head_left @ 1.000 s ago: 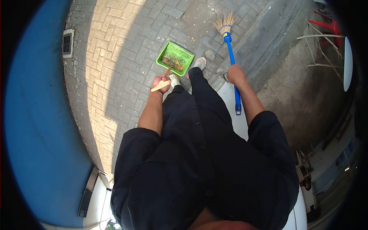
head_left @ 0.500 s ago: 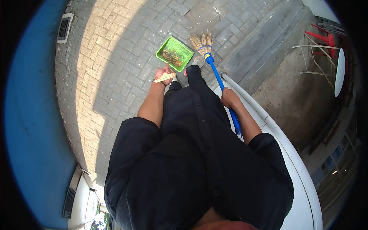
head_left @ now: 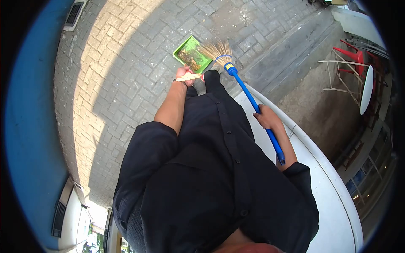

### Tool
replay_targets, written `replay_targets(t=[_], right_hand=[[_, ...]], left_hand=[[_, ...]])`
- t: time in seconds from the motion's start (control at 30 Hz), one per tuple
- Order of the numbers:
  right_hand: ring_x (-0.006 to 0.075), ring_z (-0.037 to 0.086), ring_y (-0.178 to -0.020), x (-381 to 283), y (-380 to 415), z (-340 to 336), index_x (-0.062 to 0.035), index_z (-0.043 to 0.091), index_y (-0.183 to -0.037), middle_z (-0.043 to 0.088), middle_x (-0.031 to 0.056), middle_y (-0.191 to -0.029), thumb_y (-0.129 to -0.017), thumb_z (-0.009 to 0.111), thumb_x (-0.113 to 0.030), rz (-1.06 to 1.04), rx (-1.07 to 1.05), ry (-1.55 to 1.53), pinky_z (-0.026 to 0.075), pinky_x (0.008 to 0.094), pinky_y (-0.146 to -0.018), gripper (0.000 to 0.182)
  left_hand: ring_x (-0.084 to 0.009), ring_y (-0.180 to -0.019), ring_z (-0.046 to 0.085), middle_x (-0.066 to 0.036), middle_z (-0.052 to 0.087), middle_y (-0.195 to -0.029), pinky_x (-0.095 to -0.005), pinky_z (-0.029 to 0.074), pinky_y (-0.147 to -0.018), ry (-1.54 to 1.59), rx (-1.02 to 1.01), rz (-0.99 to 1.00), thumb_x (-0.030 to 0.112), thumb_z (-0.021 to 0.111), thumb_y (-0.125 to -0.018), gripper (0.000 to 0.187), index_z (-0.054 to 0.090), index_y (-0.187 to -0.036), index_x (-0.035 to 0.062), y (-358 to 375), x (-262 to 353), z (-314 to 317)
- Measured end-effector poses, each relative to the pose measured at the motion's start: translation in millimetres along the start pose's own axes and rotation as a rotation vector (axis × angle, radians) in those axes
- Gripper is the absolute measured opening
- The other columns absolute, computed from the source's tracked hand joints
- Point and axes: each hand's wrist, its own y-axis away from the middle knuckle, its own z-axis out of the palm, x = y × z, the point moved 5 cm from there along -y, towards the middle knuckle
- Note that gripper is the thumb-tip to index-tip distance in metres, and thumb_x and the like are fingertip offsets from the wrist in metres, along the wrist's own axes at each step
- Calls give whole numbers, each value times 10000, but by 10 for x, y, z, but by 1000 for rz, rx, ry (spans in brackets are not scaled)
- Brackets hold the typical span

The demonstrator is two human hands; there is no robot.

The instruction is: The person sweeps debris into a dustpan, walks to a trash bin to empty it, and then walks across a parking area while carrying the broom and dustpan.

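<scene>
My left hand (head_left: 184, 75) is closed around the handle of a green dustpan (head_left: 188, 42), whose pale wooden crosspiece (head_left: 190, 77) sticks out by the fingers. Dry leaves and dirt (head_left: 190, 60) lie inside the pan on the paving. In my right hand (head_left: 268, 117) is a broom with a blue handle (head_left: 248, 93), gripped along its lower half in this view. Its straw bristles (head_left: 217, 51) are spread out and overlap the right side of the dustpan.
Grey brick paving (head_left: 139, 63) spreads around the pan, partly sunlit. A white curved car-like surface (head_left: 312, 173) stands close on my right, and a concrete step (head_left: 278, 59) runs beyond it. Red chairs (head_left: 356, 55) and a white round tabletop (head_left: 367, 90) are at far right. A blue wall (head_left: 33, 126) rises left.
The broom's bristles have shifted left over the dustpan's edge, while its handle end and my right hand moved right and nearer my body. The crosspiece at my left hand has turned slightly.
</scene>
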Motion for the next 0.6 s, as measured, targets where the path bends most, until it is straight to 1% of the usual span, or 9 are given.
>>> replay_targets(t=[0.03, 0.13, 0.17, 0.27, 0.3, 0.43, 0.47, 0.53, 0.6], right_hand=[[411, 557, -911, -24, 0, -38, 74, 527, -921, 578, 296, -905, -781, 565, -215, 22, 5, 8, 435, 439, -786, 323], [416, 551, -930, 79, -238, 29, 86, 524, -919, 571, 311, -918, -780, 567, -218, -3, 154, 92, 431, 450, -801, 338], [422, 556, -922, 60, -306, 48, 97, 522, -920, 569, 318, -920, -772, 537, -178, 1, 156, 126, 438, 459, -796, 313], [421, 571, -888, 183, -648, 313, 99, 523, -922, 578, 310, -908, -754, 499, -128, -12, 218, 191, 453, 460, -771, 284], [417, 579, -874, 99, -636, 352, 101, 525, -913, 583, 308, -900, -736, 471, -102, 9, 217, 189, 462, 458, -758, 275], [414, 583, -875, -28, -587, 641, 103, 526, -919, 577, 320, -907, -742, 483, -129, -30, 84, 188, 468, 444, -761, 295], [425, 558, -909, -17, -552, 733, 100, 517, -915, 569, 324, -911, -767, 527, -200, -31, 51, 175, 445, 449, -784, 335], [393, 602, -783, -72, -373, 802, 84, 516, -919, 593, 287, -823, -787, 531, -206, -103, 73, 197, 471, 435, -705, 319], [390, 595, -828, -84, -166, 697, 77, 535, -927, 594, 284, -863, -790, 545, -214, -47, 10, 66, 466, 431, -729, 322]], left_hand=[[-47, -428, 412, 30, 399, -538, -193, 417, -464, 1, 17, 2, 114, 356, -900, 183, 528, -948, 74, 31, -13, -14], [-47, -426, 408, 29, 406, -555, -193, 431, -473, 5, 30, 22, 120, 348, -905, 194, 531, -936, 64, 67, -13, -70], [-49, -426, 408, 28, 409, -561, -194, 437, -478, 15, 20, 19, 122, 344, -907, 198, 532, -922, 62, 71, -23, -87], [-60, -426, 414, 22, 418, -577, -197, 455, -486, 23, -13, 13, 128, 341, -912, 193, 518, -886, 55, -17, -19, -121], [-64, -428, 421, 18, 421, -579, -199, 461, -485, 16, -23, 14, 128, 343, -913, 178, 500, -878, 52, -30, -11, -110], [-83, -436, 455, 0, 427, -575, -208, 473, -458, 29, 21, -58, 125, 363, -911, 106, 412, -852, 51, -22, -22, -72], [-85, -437, 461, -4, 430, -575, -210, 474, -453, 35, 8, -62, 124, 370, -909, 96, 397, -853, 51, 1, -25, -49], [-90, -440, 473, -10, 437, -575, -213, 476, -444, 46, -19, -71, 120, 383, -905, 88, 368, -854, 51, 45, -41, -8], [-93, -436, 471, -10, 443, -572, -216, 476, -449, 23, 3, -50, 114, 385, -899, 99, 383, -824, 49, 42, -37, -12]])
